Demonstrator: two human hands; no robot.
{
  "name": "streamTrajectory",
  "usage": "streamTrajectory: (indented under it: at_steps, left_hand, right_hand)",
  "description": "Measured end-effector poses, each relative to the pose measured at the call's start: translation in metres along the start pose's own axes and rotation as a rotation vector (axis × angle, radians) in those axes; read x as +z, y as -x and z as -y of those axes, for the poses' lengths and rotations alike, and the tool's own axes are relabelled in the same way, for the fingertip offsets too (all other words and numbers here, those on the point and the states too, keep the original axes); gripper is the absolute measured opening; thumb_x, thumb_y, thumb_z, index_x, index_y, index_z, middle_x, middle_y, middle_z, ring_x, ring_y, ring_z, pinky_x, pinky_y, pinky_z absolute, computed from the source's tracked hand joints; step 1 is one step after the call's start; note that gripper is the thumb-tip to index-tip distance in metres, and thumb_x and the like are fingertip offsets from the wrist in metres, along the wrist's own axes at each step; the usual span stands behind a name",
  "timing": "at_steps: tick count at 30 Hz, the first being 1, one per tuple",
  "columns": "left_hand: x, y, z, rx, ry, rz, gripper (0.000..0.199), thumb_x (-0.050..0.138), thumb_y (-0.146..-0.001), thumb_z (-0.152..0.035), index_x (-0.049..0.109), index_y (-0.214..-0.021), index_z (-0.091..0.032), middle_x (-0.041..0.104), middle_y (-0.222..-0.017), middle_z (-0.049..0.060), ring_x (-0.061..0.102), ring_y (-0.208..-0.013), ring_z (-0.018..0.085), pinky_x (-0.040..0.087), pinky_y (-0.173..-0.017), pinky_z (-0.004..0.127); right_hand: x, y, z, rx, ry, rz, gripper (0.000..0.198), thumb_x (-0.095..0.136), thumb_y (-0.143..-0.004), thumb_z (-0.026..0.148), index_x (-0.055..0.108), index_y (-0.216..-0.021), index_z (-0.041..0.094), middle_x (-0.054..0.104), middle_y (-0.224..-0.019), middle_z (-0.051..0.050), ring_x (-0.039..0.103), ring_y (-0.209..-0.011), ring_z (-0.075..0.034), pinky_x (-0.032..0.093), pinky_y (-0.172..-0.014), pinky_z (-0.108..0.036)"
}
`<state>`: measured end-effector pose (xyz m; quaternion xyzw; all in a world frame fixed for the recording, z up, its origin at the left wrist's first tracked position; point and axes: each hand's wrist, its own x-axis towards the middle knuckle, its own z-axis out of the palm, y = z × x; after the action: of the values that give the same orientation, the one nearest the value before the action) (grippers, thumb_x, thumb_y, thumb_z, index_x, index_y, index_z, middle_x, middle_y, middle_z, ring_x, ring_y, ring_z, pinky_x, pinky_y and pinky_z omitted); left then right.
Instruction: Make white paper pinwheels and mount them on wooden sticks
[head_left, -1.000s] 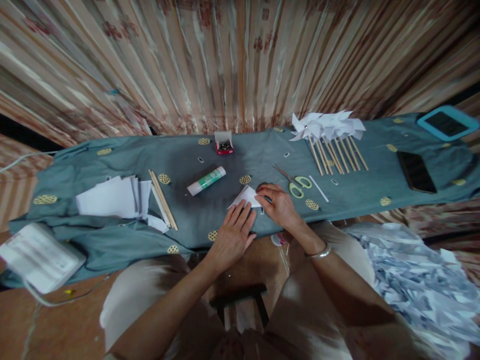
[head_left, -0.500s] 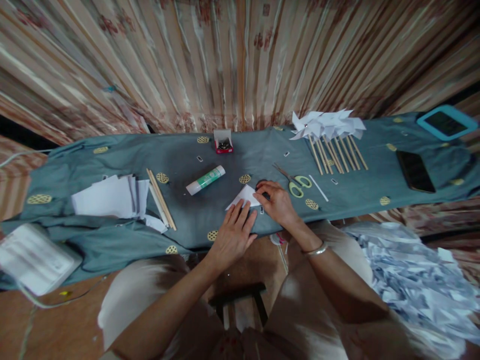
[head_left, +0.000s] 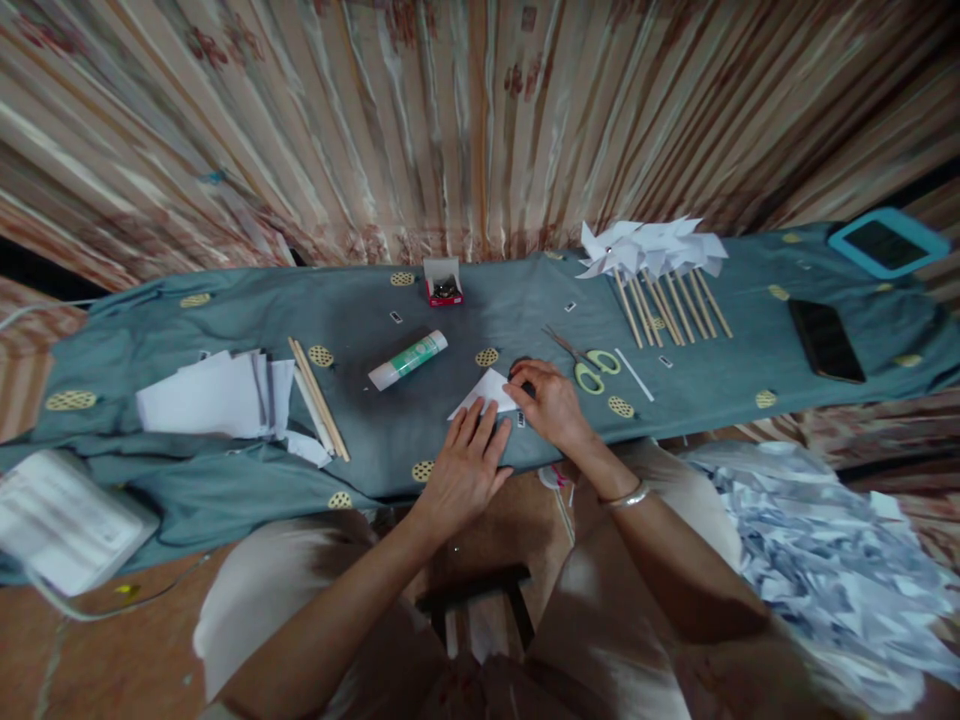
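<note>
A small folded piece of white paper (head_left: 489, 386), roughly triangular, lies near the front edge of the cloth-covered table. My left hand (head_left: 466, 465) rests flat over its lower edge with the fingers stretched out. At the paper's right corner, my right hand (head_left: 551, 408) has thumb and forefinger pinched together; its other fingers are curled. To the right of that hand lie scissors (head_left: 589, 368) with light green handles and a thin white paper strip (head_left: 634, 375). A glue stick (head_left: 409, 360) with a green label lies beyond the paper to the left.
Several white paper pinwheels (head_left: 652, 250) on sticks lie at the back right, near a phone (head_left: 825, 340) and a blue-framed device (head_left: 889, 243). A small red box (head_left: 445, 288) stands open at the back. Paper sheets (head_left: 202, 400) and loose sticks (head_left: 319, 400) lie left.
The view has shifted slightly, moving everything a little to the left. Both hands stay on the folded paper in nearly the same pose.
</note>
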<state>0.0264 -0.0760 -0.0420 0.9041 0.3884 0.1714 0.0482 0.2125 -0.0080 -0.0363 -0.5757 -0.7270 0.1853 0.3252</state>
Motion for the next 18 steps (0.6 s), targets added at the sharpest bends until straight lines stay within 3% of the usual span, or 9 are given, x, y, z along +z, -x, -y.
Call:
streamTrajectory:
  at_steps: [18]
  left_hand:
    - [0.0002,-0.0010,0.0003,-0.016,0.007,0.050,0.059,0.066,-0.089,-0.031,0.046,-0.140,-0.007,0.041,-0.151,0.027,0.032,-0.146,0.041,0.034,-0.115,0.058]
  right_hand:
    - [0.0042,0.0000,0.0013,-0.028,0.056,-0.036,0.012,0.063,-0.086,0.020,0.061,-0.074,0.022,0.070,-0.093,-0.008,0.062,-0.091,-0.024,0.047,-0.090,-0.038]
